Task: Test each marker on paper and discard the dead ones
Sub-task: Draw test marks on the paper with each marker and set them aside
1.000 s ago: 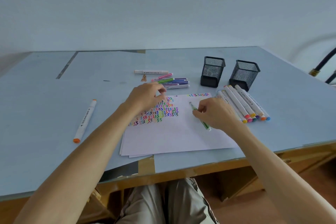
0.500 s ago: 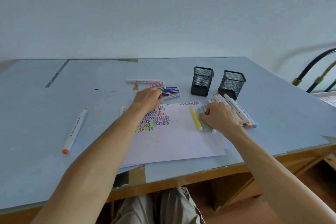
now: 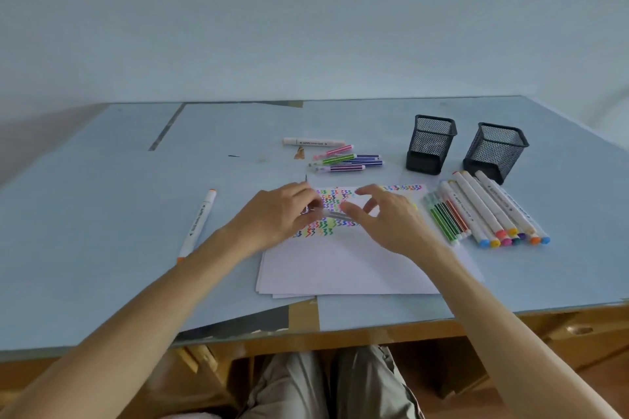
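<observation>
Marker: grey, blurred, level over the paper's scribbles, held between both hands.
Left hand: fingers curled round its left end.
Right hand: thumb and fingers pinch its right end, forefinger lifted.
Paper: stack at the bench front edge.
Thin pens: cluster behind the paper.
Fat markers: row right of the paper, before two mesh cups.
Loner: orange-capped marker, well left.
</observation>
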